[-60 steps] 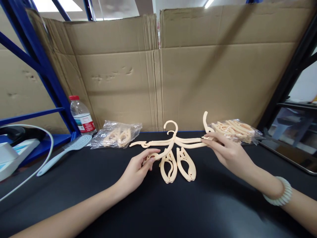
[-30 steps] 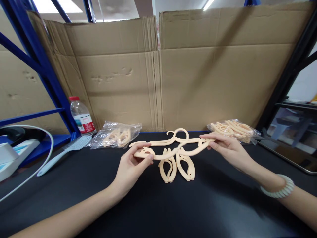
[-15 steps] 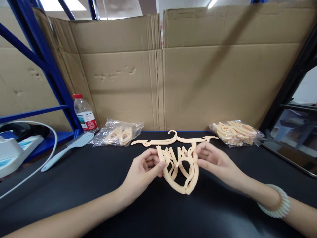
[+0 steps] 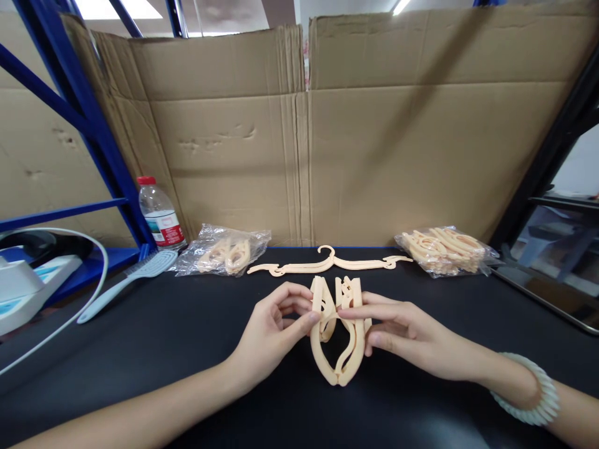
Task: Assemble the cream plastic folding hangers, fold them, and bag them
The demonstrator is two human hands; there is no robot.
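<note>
A cream plastic folding hanger (image 4: pixel 337 330), folded into a narrow loop, stands between both hands just above the black table (image 4: pixel 187 368). My left hand (image 4: pixel 274 327) pinches its left arm with thumb and fingers. My right hand (image 4: pixel 402 330) grips its right arm, fingers curled round it. Behind them an unfolded cream hanger (image 4: pixel 327 262) lies flat near the table's back edge.
A clear bag with folded hangers (image 4: pixel 224 254) lies back left, a fuller bag of hangers (image 4: pixel 444 249) back right. A water bottle (image 4: pixel 159 215), a light blue hairbrush (image 4: pixel 126 284) and a white cable (image 4: pixel 70 312) sit at left. Cardboard walls (image 4: pixel 327 137) close the back.
Both hands lifted one unfolded hanger, swung its two arms down and together into a narrow loop, and drew it nearer. The other unfolded hanger stayed flat at the back.
</note>
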